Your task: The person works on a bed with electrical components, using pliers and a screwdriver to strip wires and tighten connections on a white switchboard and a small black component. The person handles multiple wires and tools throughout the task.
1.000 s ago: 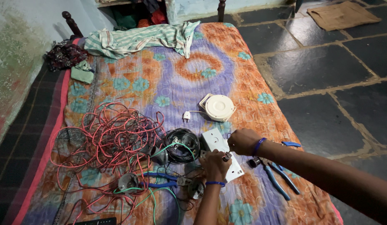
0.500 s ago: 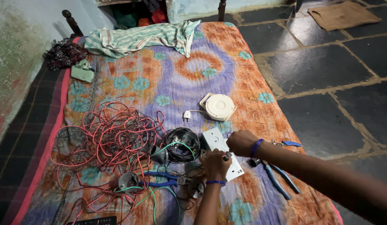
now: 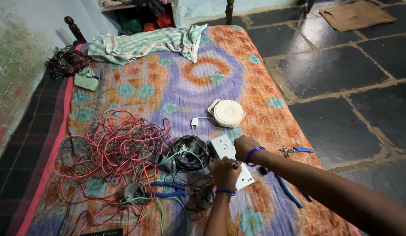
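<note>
Resting under both hands, left hand (image 3: 224, 171) and right hand (image 3: 245, 147) clamped: white switchboard (image 3: 225, 148) (beside black wire coil (image 3: 190, 152)).

On a patterned bedspread (image 3: 176, 87), the left hand (image 3: 223, 172) and right hand (image 3: 244, 147) meet over a white switch plate (image 3: 227, 150), beside a red wire tangle (image 3: 115, 148), a black coil (image 3: 190, 153), blue pliers (image 3: 166, 189) and a round white reel (image 3: 228, 112).
</note>
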